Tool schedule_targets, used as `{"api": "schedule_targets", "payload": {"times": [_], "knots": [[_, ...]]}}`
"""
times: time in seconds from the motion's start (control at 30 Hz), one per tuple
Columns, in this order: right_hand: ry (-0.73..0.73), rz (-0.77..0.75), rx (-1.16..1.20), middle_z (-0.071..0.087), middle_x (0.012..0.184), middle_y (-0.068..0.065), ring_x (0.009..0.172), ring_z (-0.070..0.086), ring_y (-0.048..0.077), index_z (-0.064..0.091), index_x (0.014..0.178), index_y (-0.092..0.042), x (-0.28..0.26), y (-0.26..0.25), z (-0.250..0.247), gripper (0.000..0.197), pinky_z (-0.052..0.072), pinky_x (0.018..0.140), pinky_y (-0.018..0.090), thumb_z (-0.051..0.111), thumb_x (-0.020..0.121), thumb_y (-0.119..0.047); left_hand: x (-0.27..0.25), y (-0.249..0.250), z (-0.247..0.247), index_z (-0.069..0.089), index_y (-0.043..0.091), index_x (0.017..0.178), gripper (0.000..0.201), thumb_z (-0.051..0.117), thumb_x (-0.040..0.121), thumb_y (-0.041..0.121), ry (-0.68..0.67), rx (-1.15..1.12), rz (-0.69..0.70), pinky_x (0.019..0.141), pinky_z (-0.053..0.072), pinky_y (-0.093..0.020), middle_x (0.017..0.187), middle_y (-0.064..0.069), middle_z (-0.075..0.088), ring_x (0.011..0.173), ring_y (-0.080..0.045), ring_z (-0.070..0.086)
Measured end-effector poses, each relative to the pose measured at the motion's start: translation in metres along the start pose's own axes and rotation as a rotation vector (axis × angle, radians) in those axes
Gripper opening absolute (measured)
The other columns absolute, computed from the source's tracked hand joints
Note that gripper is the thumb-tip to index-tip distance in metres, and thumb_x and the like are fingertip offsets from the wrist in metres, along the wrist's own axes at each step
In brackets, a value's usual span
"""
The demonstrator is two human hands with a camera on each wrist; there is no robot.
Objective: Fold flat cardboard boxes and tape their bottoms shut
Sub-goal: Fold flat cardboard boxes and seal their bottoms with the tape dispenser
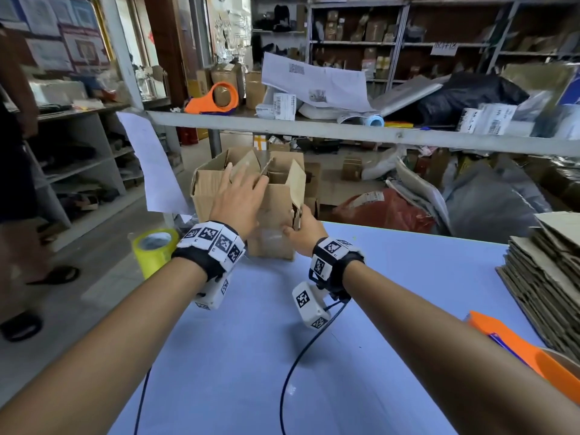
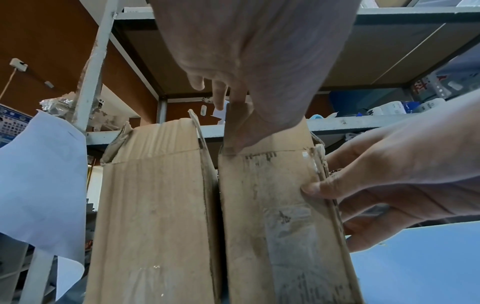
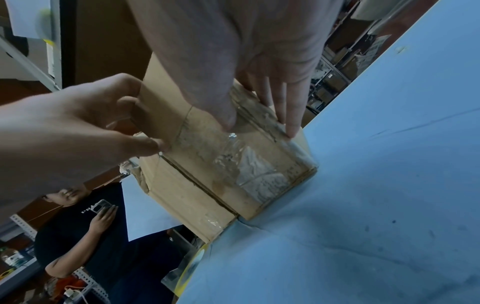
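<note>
Nearest the wearer, an orange dispenser (image 1: 514, 346) lies on the blue counter (image 1: 392, 309), well right of the box, with a stack of flat cardboard (image 1: 546, 277) beyond it. A yellow tape roll (image 1: 153, 251) sits left of the box at the counter's edge.

The box (image 1: 270, 237) stands at the counter's far edge, its top flaps up and splayed. It is worn brown cardboard, scuffed and creased, with frayed flap corners, old clear tape and the torn remains of a label on its near face. Another brown box (image 1: 207, 189) stands against its left side.

The right hand (image 1: 301, 230) pinches the box's right near corner, thumb on the near face and fingers round the side. The left hand (image 1: 240, 199) is open, fingers straight, palm against the upper near face and fingertips reaching over the top edge onto a flap.

Beyond the box, a shelf (image 1: 345, 130) carries another orange dispenser (image 1: 216, 100) and parcels.
</note>
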State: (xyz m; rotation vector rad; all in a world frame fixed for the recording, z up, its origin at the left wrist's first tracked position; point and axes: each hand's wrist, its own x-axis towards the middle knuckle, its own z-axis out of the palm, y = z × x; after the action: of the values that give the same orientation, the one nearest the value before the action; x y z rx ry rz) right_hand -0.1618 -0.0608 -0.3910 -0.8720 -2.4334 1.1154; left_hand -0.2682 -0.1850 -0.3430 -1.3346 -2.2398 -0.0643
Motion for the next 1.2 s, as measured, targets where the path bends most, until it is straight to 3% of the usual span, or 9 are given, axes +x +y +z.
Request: {"api": "schedule_targets", "payload": {"times": [0.13, 0.27, 0.47, 0.6, 0.87, 0.97, 1.03, 1.1, 1.2], "knots": [[-0.027, 0.030, 0.020, 0.057, 0.138, 0.014, 0.126, 0.055, 0.035, 0.034, 0.144, -0.009, -0.010, -0.003, -0.009, 0.058, 0.047, 0.104, 0.045, 0.064, 0.098, -0.029, -0.004, 0.007, -0.014, 0.036, 0.014, 0.146, 0.079, 0.075, 0.077, 0.014, 0.009, -0.085, -0.001, 0.125, 0.010, -0.049, 0.153, -0.011, 0.037, 0.151, -0.033, 0.016], [0.063, 0.004, 0.167, 0.047, 0.150, 0.009, 0.137, 0.048, 0.024, 0.025, 0.156, -0.011, -0.051, -0.009, -0.041, 0.075, 0.043, 0.097, 0.031, 0.066, 0.097, -0.034, -0.021, 0.034, -0.045, 0.045, 0.021, 0.140, 0.056, 0.064, 0.088, 0.023, 0.102, -0.456, -0.044, 0.113, 0.035, -0.044, 0.141, -0.004, 0.045, 0.137, -0.025, 0.036], [0.280, -0.092, 0.336, 0.058, 0.124, -0.016, 0.103, 0.055, -0.010, 0.044, 0.144, -0.024, -0.173, 0.009, -0.137, 0.058, 0.043, 0.075, 0.010, 0.069, 0.095, -0.040, -0.041, 0.126, -0.104, 0.061, 0.026, 0.114, 0.015, 0.056, 0.099, 0.026, -0.091, -1.108, -0.033, 0.095, 0.045, -0.033, 0.124, 0.003, 0.057, 0.114, -0.012, 0.056], [0.477, -0.042, 0.292, 0.056, 0.133, -0.002, 0.120, 0.055, 0.011, 0.048, 0.142, -0.018, -0.247, 0.047, -0.208, 0.054, 0.047, 0.102, 0.032, 0.070, 0.095, -0.033, -0.044, 0.204, -0.129, 0.060, 0.019, 0.116, 0.016, 0.057, 0.100, 0.023, -0.275, -1.340, -0.022, 0.092, 0.049, -0.034, 0.125, -0.001, 0.061, 0.118, -0.017, 0.057], [0.846, 0.345, -0.127, 0.045, 0.150, 0.015, 0.142, 0.035, 0.035, 0.046, 0.146, -0.013, -0.339, 0.161, -0.353, 0.063, 0.032, 0.117, 0.050, 0.067, 0.093, -0.039, -0.037, 0.363, -0.148, 0.042, 0.016, 0.145, 0.048, 0.057, 0.101, 0.026, -0.689, -1.539, 0.043, 0.096, 0.045, -0.040, 0.127, -0.011, 0.051, 0.115, -0.027, 0.051], [0.842, 0.553, -0.303, 0.042, 0.152, 0.021, 0.142, 0.033, 0.040, 0.042, 0.148, -0.007, -0.352, 0.199, -0.394, 0.071, 0.031, 0.114, 0.048, 0.063, 0.093, -0.047, -0.029, 0.413, -0.149, 0.038, 0.012, 0.150, 0.056, 0.057, 0.100, 0.031, -0.745, -1.486, 0.083, 0.103, 0.043, -0.037, 0.145, -0.007, 0.047, 0.134, -0.026, 0.047], [0.776, 0.667, -0.307, 0.040, 0.154, 0.022, 0.143, 0.034, 0.041, 0.038, 0.149, -0.004, -0.354, 0.220, -0.411, 0.075, 0.033, 0.112, 0.046, 0.061, 0.094, -0.049, -0.022, 0.437, -0.149, 0.053, 0.009, 0.132, 0.039, 0.055, 0.101, 0.033, -0.735, -1.379, 0.114, 0.102, 0.043, -0.039, 0.131, -0.008, 0.054, 0.129, -0.029, 0.051], [0.696, 0.722, -0.268, 0.046, 0.148, 0.022, 0.136, 0.044, 0.038, 0.043, 0.144, -0.003, -0.354, 0.235, -0.420, 0.069, 0.039, 0.106, 0.042, 0.061, 0.095, -0.048, -0.017, 0.452, -0.149, 0.055, 0.009, 0.097, 0.025, 0.055, 0.100, 0.034, -0.693, -1.284, 0.095, 0.080, 0.043, -0.036, 0.096, -0.007, 0.055, 0.095, -0.030, 0.058], [0.689, 0.688, -0.267, 0.055, 0.111, 0.019, 0.106, 0.057, 0.034, 0.056, 0.108, -0.006, -0.354, 0.248, -0.427, 0.038, 0.040, 0.081, 0.036, 0.063, 0.092, -0.041, -0.015, 0.462, -0.149, 0.049, 0.016, 0.078, 0.026, 0.057, 0.097, 0.031, -0.620, -1.272, 0.032, 0.061, 0.036, -0.030, 0.073, -0.002, 0.048, 0.068, -0.019, 0.048]]}}
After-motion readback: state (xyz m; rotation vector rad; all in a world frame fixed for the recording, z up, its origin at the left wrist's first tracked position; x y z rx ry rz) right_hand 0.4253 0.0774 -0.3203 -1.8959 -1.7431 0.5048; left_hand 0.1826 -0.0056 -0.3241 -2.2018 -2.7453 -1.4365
